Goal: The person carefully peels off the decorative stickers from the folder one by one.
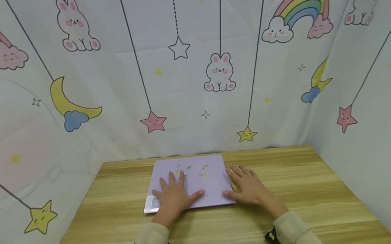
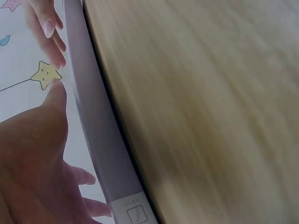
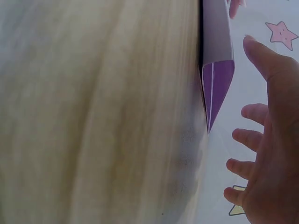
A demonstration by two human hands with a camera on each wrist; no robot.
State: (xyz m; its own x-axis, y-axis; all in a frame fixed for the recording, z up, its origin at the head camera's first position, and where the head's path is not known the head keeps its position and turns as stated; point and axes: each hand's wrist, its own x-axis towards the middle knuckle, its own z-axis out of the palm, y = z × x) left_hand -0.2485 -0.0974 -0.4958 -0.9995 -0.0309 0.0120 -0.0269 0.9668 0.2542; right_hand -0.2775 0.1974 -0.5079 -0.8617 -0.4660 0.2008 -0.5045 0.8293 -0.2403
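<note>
A flat lilac folder (image 1: pixel 215 187) with a spine lies on the wooden table, its spine (image 2: pixel 100 121) toward me. Small yellow-green marks (image 1: pixel 205 174) dot the cover, and a white label (image 2: pixel 133 212) sits at the spine's left end. My left hand (image 1: pixel 173 197) is spread over the folder's left half, fingers apart and straight. Over the right edge lies my right hand (image 1: pixel 248 187), its thumb by the near corner and its fingers extended. From the right wrist, the folder's side end (image 3: pixel 217 88) shows a purple inside, with the right hand (image 3: pixel 275 144) above it.
The wooden table (image 1: pixel 295 190) extends around the folder on every side. A white cloth (image 1: pixel 189 129) printed with bunnies, stars and rainbows hangs behind the table and along both sides. Dark straps (image 1: pixel 272 237) show at the wrists under light sleeves.
</note>
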